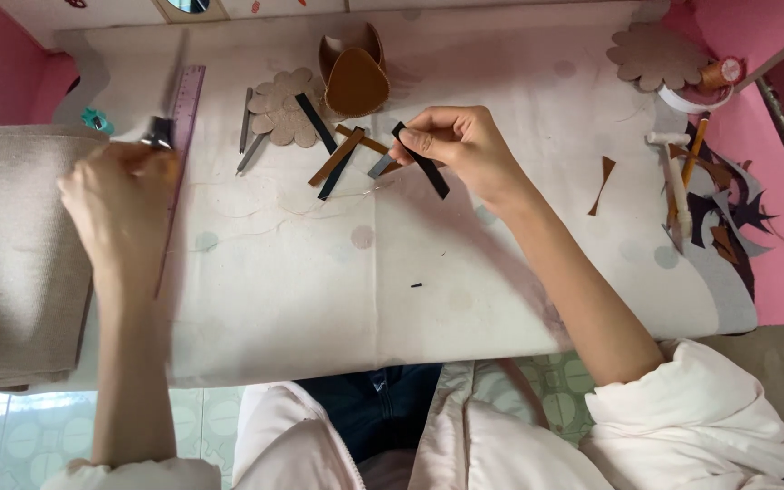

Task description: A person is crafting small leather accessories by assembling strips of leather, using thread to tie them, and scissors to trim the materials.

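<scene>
While pinched between thumb and fingertips of the right hand (465,145), held just above the table (365,272) at its far middle: a narrow black strip (428,168), flat, matte, square-ended, slanting down to the right. Closed in a loose fist, the left hand (120,204), far left, gripping a small metal-tipped object (158,133); too blurred to name, possibly a lighter.

Cutting largely done, judging by the layout: loose strips (338,159) in brown and black crossed in a heap just left of the right hand, none visibly joined. Beside them a scalloped brown flower cut-out (285,107), stiff and leathery; another flower cut-out (655,56) at far right. Already formed: a curved brown shell (354,77), smooth, standing behind the heap. Offcuts (728,209), jagged, dark and brown, piled at right near a white-handled tool (678,181). Translucent purple ruler (185,104) lying beside the left hand. Coarse beige cloth (11,254) folded at left.
</scene>
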